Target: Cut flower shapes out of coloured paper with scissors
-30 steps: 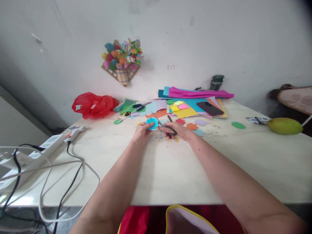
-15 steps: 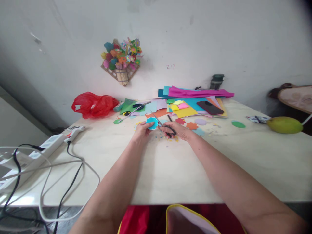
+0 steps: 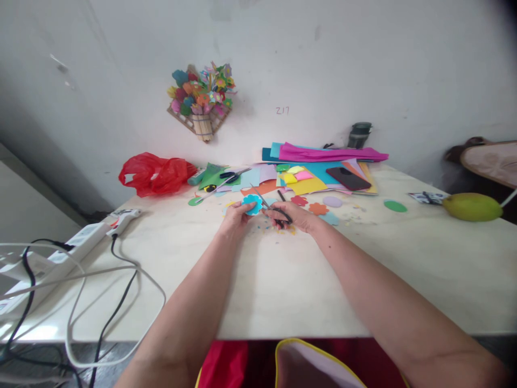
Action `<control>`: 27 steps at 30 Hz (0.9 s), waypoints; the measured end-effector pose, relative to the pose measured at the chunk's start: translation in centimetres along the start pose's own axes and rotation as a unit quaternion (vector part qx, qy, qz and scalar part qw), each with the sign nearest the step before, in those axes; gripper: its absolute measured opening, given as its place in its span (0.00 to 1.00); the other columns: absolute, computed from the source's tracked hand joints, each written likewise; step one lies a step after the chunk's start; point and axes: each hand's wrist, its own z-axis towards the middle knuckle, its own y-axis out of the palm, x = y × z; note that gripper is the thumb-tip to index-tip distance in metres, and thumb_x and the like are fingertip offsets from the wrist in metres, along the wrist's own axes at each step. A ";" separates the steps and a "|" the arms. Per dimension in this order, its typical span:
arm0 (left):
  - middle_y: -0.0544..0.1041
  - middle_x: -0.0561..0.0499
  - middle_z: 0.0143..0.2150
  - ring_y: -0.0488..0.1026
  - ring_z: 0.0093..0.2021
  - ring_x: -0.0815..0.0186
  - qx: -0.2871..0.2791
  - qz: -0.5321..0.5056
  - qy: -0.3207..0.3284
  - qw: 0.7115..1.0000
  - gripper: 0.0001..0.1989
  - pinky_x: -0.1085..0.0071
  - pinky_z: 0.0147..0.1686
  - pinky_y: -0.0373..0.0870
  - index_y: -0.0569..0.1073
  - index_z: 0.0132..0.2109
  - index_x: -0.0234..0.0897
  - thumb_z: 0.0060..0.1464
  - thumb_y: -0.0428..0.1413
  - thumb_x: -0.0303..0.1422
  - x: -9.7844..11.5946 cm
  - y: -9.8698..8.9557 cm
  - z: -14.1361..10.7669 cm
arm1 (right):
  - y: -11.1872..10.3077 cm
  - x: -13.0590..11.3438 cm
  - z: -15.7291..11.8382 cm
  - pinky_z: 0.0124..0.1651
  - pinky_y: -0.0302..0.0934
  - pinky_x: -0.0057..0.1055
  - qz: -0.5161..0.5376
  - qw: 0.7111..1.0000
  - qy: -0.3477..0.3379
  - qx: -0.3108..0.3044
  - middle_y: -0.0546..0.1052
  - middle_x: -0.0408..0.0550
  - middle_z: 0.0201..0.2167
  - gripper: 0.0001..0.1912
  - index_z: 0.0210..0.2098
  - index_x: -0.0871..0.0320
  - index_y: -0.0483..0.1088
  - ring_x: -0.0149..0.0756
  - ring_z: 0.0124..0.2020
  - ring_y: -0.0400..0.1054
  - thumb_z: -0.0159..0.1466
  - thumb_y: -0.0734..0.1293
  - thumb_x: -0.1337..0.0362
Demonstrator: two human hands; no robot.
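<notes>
The blue flower (image 3: 254, 205) is sitting just above the middle of the surface (image 3: 283, 291), upheld by the left hand (image 3: 235, 220). The thumb is lying over its near-left part and the fingers are pinching it from beneath, seemingly because that grip is leaving most of the scalloped rim free.

At its 3 o'clock, the right hand (image 3: 301, 216) is holding the scissors (image 3: 287, 216), fingers curling around the dark handles, blades pointing to about 10 o'clock. Whether a blade is touching the flower, I cannot tell. The forearms are coming in from 7 and 4 o'clock, probably so that both hands are meeting in front of the body.

Scraps (image 3: 293, 231) are lying near 4 o'clock, likely because bits are dropping under the hands. Farther along 3 o'clock, the red flower (image 3: 299, 201), the orange flower (image 3: 318, 208) and the purple oval (image 3: 332, 202) are lying flat, perhaps set aside within easy reach.

Between 2 and 3 o'clock, the yellow sheet (image 3: 309, 186) is resting among piled papers, with the phone (image 3: 349, 179) lying on them beyond. Towards 10 or 11 o'clock, the navy scissors (image 3: 229, 177) are resting over green paper (image 3: 210, 178); the red bag (image 3: 155, 175) is slumping between 9 and 10.
</notes>
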 end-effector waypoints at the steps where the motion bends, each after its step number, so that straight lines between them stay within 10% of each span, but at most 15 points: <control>1: 0.77 0.49 0.27 0.72 0.26 0.70 0.000 -0.001 -0.001 1.000 0.11 0.74 0.32 0.69 0.75 0.27 0.29 0.32 0.66 0.26 0.0 0.0 0.0 | 0.0 0.1 0.0 0.13 0.49 0.20 0.003 1.000 -0.001 -0.001 0.71 0.44 0.19 0.08 0.24 0.61 0.66 0.26 0.16 0.63 0.53 0.69 0.63; 27: 0.77 0.48 0.28 0.73 0.28 0.68 0.010 0.005 0.002 1.000 0.11 0.72 0.33 0.70 0.74 0.26 0.30 0.31 0.66 0.26 0.2 0.0 -0.1 | 0.0 0.1 0.1 0.13 0.47 0.20 -0.020 1.000 -0.002 -0.001 0.71 0.43 0.18 0.09 0.26 0.60 0.66 0.26 0.16 0.64 0.55 0.67 0.61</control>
